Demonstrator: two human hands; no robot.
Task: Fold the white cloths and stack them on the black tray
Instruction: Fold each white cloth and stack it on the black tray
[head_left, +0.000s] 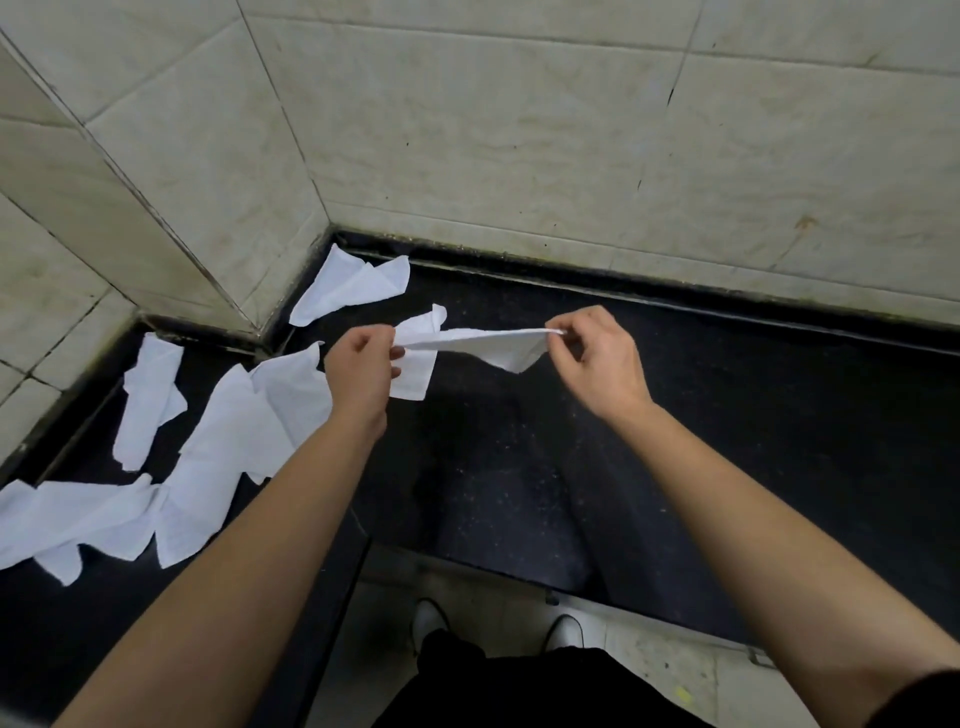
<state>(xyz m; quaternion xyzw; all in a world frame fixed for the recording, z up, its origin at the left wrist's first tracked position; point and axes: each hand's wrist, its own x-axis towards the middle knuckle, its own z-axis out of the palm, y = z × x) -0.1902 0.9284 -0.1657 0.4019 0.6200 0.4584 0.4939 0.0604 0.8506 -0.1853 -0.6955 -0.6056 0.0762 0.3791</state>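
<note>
A white cloth (488, 345) hangs stretched between my two hands above the black counter (727, 415). My left hand (361, 369) pinches its left end; my right hand (597, 358) pinches its right corner. The cloth's middle sags in a fold. Under my left hand another white cloth (415, 376) lies flat on the counter. Several more white cloths lie loose to the left: one by the wall corner (353, 286), one at the far left (148, 400), and a heap (208, 467) near the front left. No separate black tray can be told apart from the dark surface.
Beige tiled walls (519, 130) close off the counter at the back and left, with a jutting corner (208, 234). The counter's front edge (597, 587) runs below my arms. Beyond it are a pale floor and white shoes (431, 621).
</note>
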